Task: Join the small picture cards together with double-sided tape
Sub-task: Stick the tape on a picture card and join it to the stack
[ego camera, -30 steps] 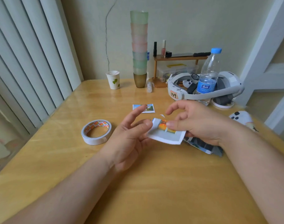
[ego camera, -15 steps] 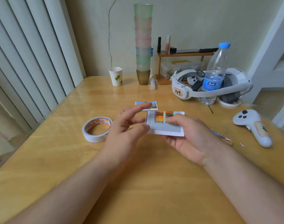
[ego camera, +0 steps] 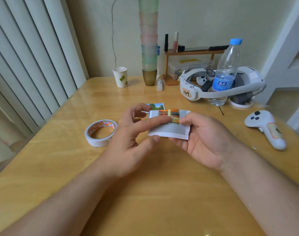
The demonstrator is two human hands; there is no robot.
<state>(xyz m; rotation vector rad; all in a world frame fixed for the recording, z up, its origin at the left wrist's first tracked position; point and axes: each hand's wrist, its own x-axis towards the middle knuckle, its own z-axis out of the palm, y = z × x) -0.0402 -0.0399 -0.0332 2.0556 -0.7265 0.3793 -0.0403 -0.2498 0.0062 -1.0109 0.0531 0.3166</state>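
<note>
Right hand pinches a white-bordered picture card above the wooden table; left hand presses its forefinger on a tape strip across the card. Another card lies behind, tape roll left.

Bare table near the body; tape roll left, controller right, perhaps clutter behind.
</note>
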